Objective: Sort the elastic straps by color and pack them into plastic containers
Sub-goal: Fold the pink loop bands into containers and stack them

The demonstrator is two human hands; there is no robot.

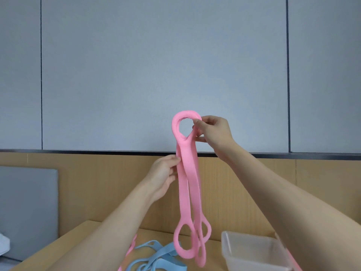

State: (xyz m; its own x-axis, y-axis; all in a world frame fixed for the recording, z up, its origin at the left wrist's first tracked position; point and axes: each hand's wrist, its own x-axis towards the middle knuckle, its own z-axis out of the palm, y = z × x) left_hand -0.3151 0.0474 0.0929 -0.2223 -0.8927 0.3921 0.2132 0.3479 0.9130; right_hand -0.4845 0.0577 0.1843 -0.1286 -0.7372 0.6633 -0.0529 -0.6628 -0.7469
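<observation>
**A:** Where is the pink strap [190, 184] right now?

**B:** In the air, mid-view. The right hand [214, 132] pinches its top loop, just at three o'clock from the centre. The left hand [163, 176], between seven and eight o'clock from the right one, pinches the band between thumb and fingers. The lengths hang straight down, and the end loops dangle just above the counter [154, 234].

**A:** Why hold it so high?

**B:** My reading is that hanging lets the lengths fall side by side, so they can be gathered or folded neatly before packing. The left hand looks placed to steady the bands or draw them together.

**A:** One strap or two?

**B:** Hard to say. The bands overlap, so it could be one folded strap or a pair.

**A:** And where would it go?

**B:** A clear plastic container [244, 249] sits on the counter at five o'clock, open-topped and near the dangling loops, handy for lowering the strap in. The blue straps [162, 257] lie in a loose heap at six o'clock, outside the container, so I'd judge the sorting far from finished.
</observation>
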